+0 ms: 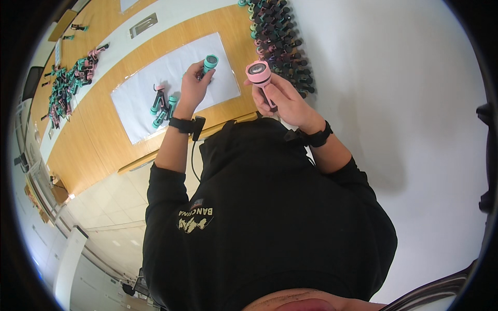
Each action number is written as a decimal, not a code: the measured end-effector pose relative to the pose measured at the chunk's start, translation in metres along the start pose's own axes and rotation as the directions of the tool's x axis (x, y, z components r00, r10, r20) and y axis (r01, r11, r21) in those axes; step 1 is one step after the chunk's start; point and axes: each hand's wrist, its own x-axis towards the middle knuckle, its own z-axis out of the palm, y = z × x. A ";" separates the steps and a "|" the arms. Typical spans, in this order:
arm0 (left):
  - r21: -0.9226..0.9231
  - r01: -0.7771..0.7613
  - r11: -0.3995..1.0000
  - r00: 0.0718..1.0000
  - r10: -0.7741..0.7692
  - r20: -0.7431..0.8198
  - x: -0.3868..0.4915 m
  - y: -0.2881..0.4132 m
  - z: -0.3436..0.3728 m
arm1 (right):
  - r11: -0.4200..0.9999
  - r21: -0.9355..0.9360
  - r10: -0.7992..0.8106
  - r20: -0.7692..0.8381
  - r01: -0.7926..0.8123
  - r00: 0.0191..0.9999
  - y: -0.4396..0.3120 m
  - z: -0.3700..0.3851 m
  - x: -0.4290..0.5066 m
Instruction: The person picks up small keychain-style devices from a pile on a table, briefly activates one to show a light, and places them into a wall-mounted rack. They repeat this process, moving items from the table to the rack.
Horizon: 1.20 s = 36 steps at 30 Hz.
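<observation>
My left hand (pixel 195 86) grips a teal flashlight (pixel 210 62) above a white sheet (pixel 136 85) on the wooden table, its lens end facing up. In my right hand (pixel 286 99) is a pink flashlight (pixel 258 73), lens end also up, held near the table's edge to the right of the sheet. Several teal flashlights (pixel 171 105) and one with a pink end (pixel 159 88) lie on the sheet's left part, near my left wrist. The two held flashlights are apart.
A dense row of flashlights (pixel 278 39) lines the table's right end beside a white wall (pixel 381 97). A heap of teal, pink and black flashlights (pixel 68 87) lies on the left. A metal-framed slot (pixel 143 25) is set in the table's white strip.
</observation>
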 end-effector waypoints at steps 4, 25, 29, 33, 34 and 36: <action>-0.031 0.043 0.999 0.999 -0.042 0.017 0.003 0.002 0.000 | 0.996 0.089 -0.018 0.006 0.017 1.000 -0.001 0.001 0.001; -0.361 0.246 0.900 0.967 -0.205 0.149 -0.002 0.021 0.001 | 0.965 0.262 0.020 -0.111 0.009 0.994 0.013 0.002 0.014; -0.422 0.283 0.861 0.959 -0.245 0.143 -0.005 0.020 0.002 | 0.966 0.233 0.159 -0.184 -0.114 0.970 0.026 -0.009 0.024; -0.474 0.288 0.832 0.958 -0.259 0.126 -0.006 0.015 0.004 | 0.968 0.167 0.226 -0.250 -0.188 0.941 0.040 -0.018 0.035; -0.478 0.291 0.829 0.957 -0.262 0.128 -0.006 0.014 0.004 | 0.968 0.143 0.236 -0.261 -0.204 0.936 0.043 -0.019 0.035; -0.487 0.298 0.821 0.954 -0.268 0.133 -0.008 0.012 0.004 | 0.967 0.123 0.246 -0.223 -0.223 0.943 0.048 -0.020 0.036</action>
